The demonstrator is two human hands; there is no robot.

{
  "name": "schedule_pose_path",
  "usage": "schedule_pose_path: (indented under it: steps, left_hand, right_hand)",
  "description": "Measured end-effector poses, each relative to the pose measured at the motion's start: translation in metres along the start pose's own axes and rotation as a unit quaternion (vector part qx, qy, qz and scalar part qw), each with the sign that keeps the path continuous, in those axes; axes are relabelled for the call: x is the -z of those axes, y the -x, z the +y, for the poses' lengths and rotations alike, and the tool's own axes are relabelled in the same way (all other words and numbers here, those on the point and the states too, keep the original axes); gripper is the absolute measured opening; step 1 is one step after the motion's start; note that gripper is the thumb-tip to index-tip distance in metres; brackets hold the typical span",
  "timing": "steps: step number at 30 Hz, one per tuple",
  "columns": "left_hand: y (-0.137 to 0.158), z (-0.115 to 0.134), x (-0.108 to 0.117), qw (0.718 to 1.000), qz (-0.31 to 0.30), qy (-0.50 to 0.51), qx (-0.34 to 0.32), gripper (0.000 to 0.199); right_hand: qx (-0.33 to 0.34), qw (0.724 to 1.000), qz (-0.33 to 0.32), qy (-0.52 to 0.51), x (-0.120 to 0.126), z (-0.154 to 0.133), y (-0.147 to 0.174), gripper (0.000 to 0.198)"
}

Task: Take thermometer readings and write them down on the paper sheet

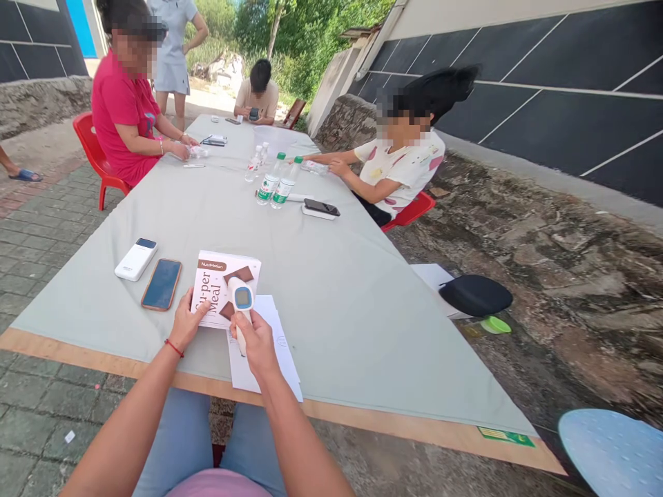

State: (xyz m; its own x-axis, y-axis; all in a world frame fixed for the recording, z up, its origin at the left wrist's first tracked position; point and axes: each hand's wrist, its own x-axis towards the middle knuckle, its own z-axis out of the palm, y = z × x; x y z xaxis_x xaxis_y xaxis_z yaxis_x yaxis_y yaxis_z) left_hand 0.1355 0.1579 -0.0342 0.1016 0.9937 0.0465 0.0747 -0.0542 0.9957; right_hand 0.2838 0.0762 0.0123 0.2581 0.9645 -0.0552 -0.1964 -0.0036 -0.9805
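My left hand (190, 319) grips the lower left side of a white and brown box (210, 283) printed "Su-per Meal". In my right hand (255, 337) is a white infrared thermometer (239, 290), my fingers wrapped round its handle. Its small grey screen faces me, and its head overlaps the right part of the box. Under my right hand, white paper sheets (282, 359) lie on the table near its front edge. Left of the box are a phone (161, 284) in a brown case and a white power bank (136, 259).
Two water bottles (276, 183) stand mid-table on the grey cloth (373, 331), beside a dark phone (321, 207) on a white box. Several people sit round the table, their hands on small items. A black bag (475, 295) and a blue stool (614, 449) are at the right.
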Motion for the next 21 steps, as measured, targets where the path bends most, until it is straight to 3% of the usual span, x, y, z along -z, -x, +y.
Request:
schedule_pose_path:
  steps: [5,9,16,21]
  left_hand:
    - [-0.002,0.007,0.012,0.993,-0.06,0.089,0.058,0.069]
    - [-0.022,0.012,0.01,0.991,-0.047,0.121,0.028,0.067]
    - [-0.104,0.018,-0.034,0.994,-0.049,0.089,-0.051,0.074]
    - [-0.137,0.018,-0.069,0.994,-0.068,0.038,-0.073,0.07]
  right_hand:
    - [0.005,0.999,0.008,-0.053,0.015,-0.015,0.013,0.033]
    - [0.029,0.997,0.052,-0.054,0.041,-0.034,0.022,0.03]
    - [0.078,0.99,0.104,-0.061,0.075,-0.064,0.037,0.031]
    - [0.087,0.988,0.128,-0.021,0.101,-0.058,0.042,0.031]
